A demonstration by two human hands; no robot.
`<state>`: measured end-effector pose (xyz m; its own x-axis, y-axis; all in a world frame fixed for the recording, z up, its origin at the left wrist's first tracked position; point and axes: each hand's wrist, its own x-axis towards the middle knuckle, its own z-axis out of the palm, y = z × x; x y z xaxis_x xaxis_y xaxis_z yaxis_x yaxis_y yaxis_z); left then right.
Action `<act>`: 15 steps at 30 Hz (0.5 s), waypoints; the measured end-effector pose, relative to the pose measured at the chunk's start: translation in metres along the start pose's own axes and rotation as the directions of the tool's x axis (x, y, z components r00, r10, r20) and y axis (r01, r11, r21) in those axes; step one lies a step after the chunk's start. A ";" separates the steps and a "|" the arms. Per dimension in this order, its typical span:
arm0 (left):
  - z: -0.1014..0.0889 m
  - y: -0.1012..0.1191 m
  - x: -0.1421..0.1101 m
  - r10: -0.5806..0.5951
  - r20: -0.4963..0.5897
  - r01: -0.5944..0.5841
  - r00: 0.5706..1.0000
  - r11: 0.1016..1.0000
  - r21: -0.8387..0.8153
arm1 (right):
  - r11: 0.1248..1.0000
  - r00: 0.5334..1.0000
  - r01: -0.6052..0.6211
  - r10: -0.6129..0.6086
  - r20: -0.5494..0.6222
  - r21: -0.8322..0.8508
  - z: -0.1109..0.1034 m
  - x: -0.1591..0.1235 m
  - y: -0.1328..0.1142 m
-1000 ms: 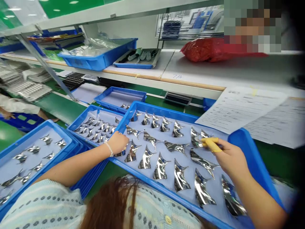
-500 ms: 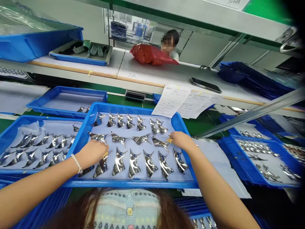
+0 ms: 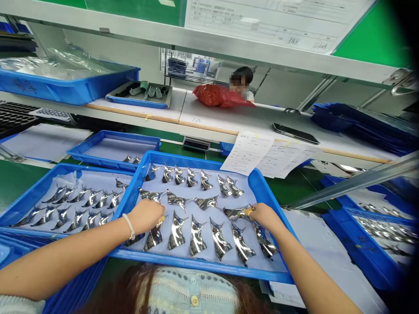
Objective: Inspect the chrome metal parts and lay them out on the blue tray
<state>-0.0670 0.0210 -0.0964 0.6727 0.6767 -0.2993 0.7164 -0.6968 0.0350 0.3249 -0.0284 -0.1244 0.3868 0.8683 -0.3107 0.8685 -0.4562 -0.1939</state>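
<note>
A blue tray (image 3: 209, 263) lined with white sheet lies before me, with rows of shiny curved metal pieces (image 3: 197, 237) ending in sharp points. My right hand (image 3: 263, 216) pinches the end of a shiny metal piece (image 3: 234, 213) in the middle row at the right; yellow covers its fingertips. My left hand (image 3: 146, 214), closed with fingers curled down, is over the tray's left side. A yellow-covered fingertip there is close to the top of a front-row metal piece (image 3: 153, 237). What the left fingers hold, if anything, is hidden.
Left stands another blue tray (image 3: 62, 168) of similar pieces; behind it is a further blue tray (image 3: 111, 162). Paper sheets (image 3: 250, 152) hang from the shelf, which carries a phone (image 3: 294, 133) and red bag (image 3: 212, 96). A slanted metal post (image 3: 353, 183) stands right; a person (image 3: 244, 78) is behind.
The view has swung right and levelled out. My right hand has gone from the back row to the middle-row piece, which has turned more level. The left hand stays at the tray's left side.
</note>
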 end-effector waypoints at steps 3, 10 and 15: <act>-0.004 -0.001 -0.002 -0.009 -0.048 0.003 0.999 0.993 -0.120 | 0.984 0.996 0.042 -0.027 -0.089 0.174 -0.009 -0.005 0.003; -0.036 0.010 -0.007 0.117 -0.121 -0.168 0.986 0.734 -0.658 | 0.738 0.920 0.353 -0.161 -0.358 0.575 -0.039 -0.026 -0.029; -0.058 0.050 0.012 0.126 -0.097 -0.108 0.987 0.077 -0.991 | 0.418 0.810 0.586 -0.276 -0.517 0.694 -0.034 -0.035 -0.099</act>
<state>-0.0122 0.0085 -0.0431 0.7725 0.6032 -0.1983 0.1663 0.1091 0.9800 0.2356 -0.0065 -0.0628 0.2341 0.9300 0.2832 0.3744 0.1826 -0.9091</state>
